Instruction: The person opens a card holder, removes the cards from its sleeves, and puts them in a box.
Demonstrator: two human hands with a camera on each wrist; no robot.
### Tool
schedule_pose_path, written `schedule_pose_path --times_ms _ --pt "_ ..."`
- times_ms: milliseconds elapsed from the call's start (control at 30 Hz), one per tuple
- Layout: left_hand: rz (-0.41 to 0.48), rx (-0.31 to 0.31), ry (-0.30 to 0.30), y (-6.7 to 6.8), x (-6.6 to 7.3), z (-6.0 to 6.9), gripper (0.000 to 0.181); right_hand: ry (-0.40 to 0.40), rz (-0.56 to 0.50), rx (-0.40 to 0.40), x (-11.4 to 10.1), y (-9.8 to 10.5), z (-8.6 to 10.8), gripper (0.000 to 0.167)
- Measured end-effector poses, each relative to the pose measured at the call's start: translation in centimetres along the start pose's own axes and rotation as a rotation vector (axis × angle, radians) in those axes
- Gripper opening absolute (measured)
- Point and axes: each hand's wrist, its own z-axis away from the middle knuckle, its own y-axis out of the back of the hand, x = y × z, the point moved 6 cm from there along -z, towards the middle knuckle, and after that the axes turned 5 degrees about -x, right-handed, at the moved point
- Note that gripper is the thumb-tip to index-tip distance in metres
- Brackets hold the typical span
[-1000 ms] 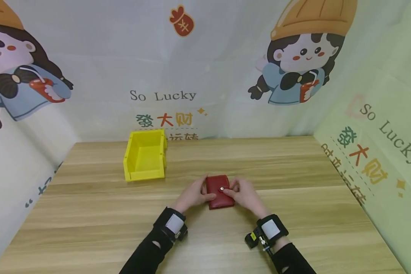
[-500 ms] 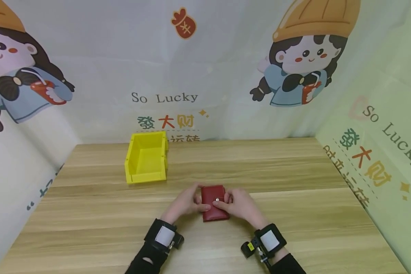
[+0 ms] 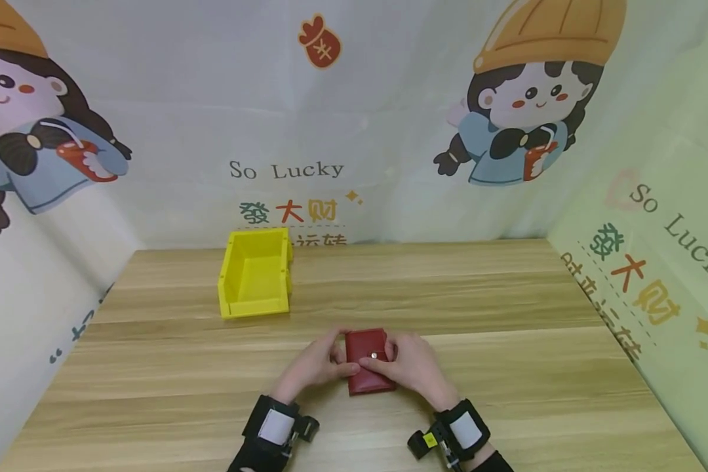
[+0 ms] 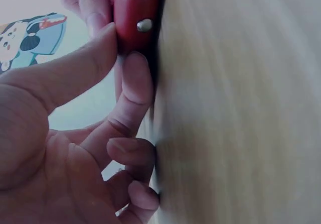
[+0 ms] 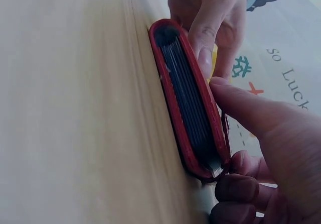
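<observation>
A small red card holder (image 3: 366, 380) lies on the wooden table, its snap strap across the right edge. Seen end-on in the right wrist view, the card holder (image 5: 173, 98) shows a stack of dark leaves between its covers. My left hand (image 3: 318, 362) pinches the left edge, thumb on top and index finger at the side. In the left wrist view a metal stud shows on the card holder's spine (image 4: 133, 25). My right hand (image 3: 412, 364) holds the right edge, its thumb on the cover beside the snap and its fingers curled by the strap.
A yellow plastic bin (image 3: 255, 308) stands farther back on the table (image 3: 507, 380), left of the card holder. Printed cloth walls (image 3: 389, 131) close off the back and both sides.
Both hands have drawn the card holder toward the person, slightly to the left. The right thumb has slid left across the cover, past the snap. The strap looks fastened throughout.
</observation>
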Motion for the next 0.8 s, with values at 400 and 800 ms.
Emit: schedule_pose_path --times_ms 400,800 --pt "-0.031 -0.012 -0.017 -0.6 -0.3 0.9 0.067 0.07 0.012 0.082 0.0 -0.7 1.5 0.049" --pt "-0.09 -0.022 -0.011 -0.7 0.2 1.3 0.089 0.216 0.172 0.277 -1.5 -1.3 2.1 0.051"
